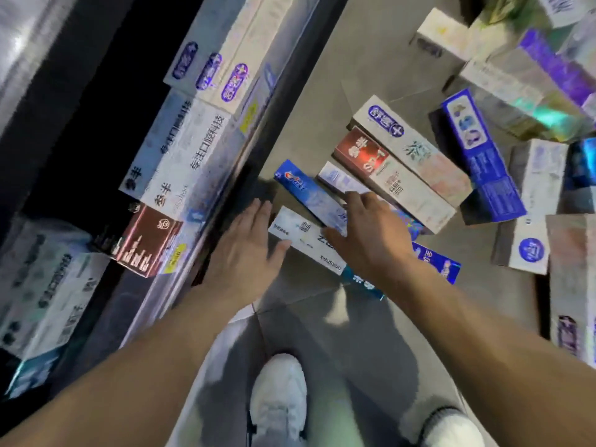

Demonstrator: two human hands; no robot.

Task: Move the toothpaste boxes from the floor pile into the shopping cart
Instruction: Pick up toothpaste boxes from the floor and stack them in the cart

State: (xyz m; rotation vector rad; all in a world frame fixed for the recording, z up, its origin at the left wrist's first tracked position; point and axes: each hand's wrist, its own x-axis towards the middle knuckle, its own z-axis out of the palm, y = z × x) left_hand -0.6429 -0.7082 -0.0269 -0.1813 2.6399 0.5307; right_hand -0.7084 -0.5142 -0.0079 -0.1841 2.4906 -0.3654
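Note:
Toothpaste boxes lie scattered on the grey tiled floor (322,75). Nearest me are a white and teal box (298,232), a blue box (304,188), a red and white box (387,175) and a white box with a purple logo (416,146). My left hand (245,250) reaches over the floor with straight fingers, its thumb touching the near end of the white and teal box. My right hand (371,233) lies spread over the white and teal box and the blue box, fingers extended. No shopping cart is plainly visible.
A shelf edge (225,175) runs along the left, stocked with white boxes (187,156) and a brown box (148,243). More boxes, including a dark blue one (483,156), are piled at the right and back. My white shoes (280,401) stand below.

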